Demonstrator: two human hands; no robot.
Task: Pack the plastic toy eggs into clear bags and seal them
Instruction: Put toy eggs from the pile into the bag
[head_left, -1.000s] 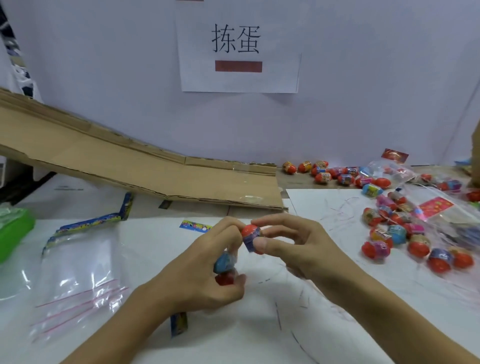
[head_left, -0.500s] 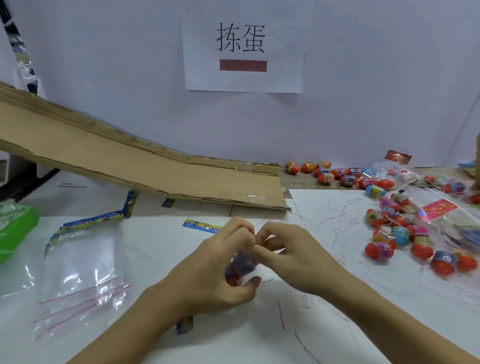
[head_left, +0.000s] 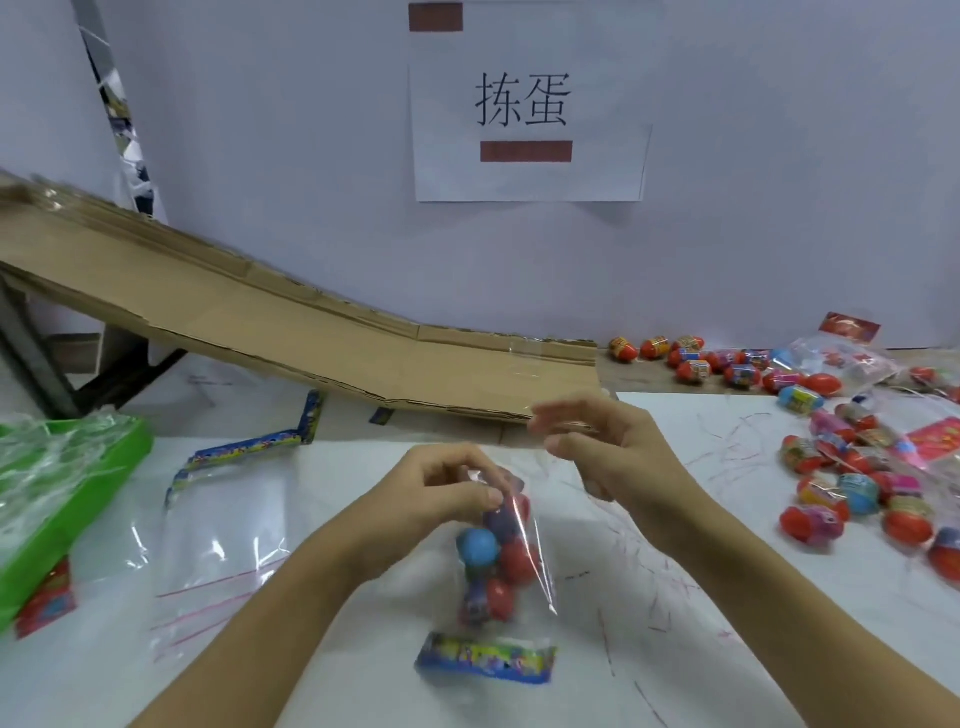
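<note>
Since half a second ago the two hands have parted: the right hand (head_left: 618, 457) has lifted up and away to the right, and the small clear plastic bag (head_left: 511, 566) that was hidden between the hands now hangs in plain sight.

In the head view the left hand (head_left: 447, 493) pinches the top of that bag with curled fingers. Several red and blue plastic toy eggs (head_left: 493, 556) sit inside it, and its blue printed header strip (head_left: 485, 657) is at the lower end, just over the white tabletop (head_left: 727, 597). The right hand hovers above the table, fingers loosely bent and spread; a glint of clear film shows near its fingertips, but I cannot tell whether it holds it.

The tabletop carries faint red pen scribbles. A pile of loose toy eggs (head_left: 852, 483) lies to the right among other clear bags. An empty clear zip bag (head_left: 218, 545) lies flat to the left, beside a green plastic tray (head_left: 67, 509). A brown cardboard ramp (head_left: 291, 332) slopes down from the left along the pale wall, where a white paper sign (head_left: 527, 109) with printed characters hangs.
</note>
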